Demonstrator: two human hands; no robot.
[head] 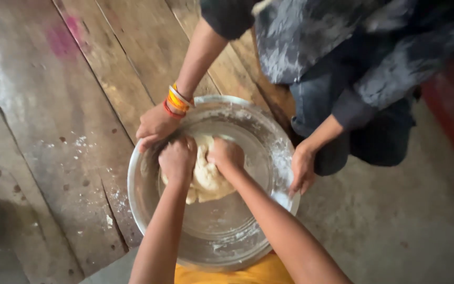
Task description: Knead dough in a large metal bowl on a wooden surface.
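A: What is lying under everything in the head view?

B: Worn wooden planks (80, 79) are running across the upper left, dusted with flour specks and carrying a pink stain (61, 39). A grey, rough floor (395, 221) is taking up the lower right.

A: And on top of that?

B: A wide, shallow metal basin (227, 242) is sitting where planks and floor meet, its wall smeared with flour. A pale lump of dough (206, 176) is lying in the upper middle of it.

A: Where are the person's own hands?

B: Both are coming up from the bottom edge. The left hand (177, 158) is curled into a fist, pressing on the dough's left side; the right hand (226, 154) is likewise balled up and bearing down on its top right.

A: Anyone else?

B: A second person in dark clothes is crouching opposite. One hand (156, 126), with orange bangles (178, 100) on the wrist, is gripping the basin's far left rim; the other hand (302, 171) is resting on the right rim.
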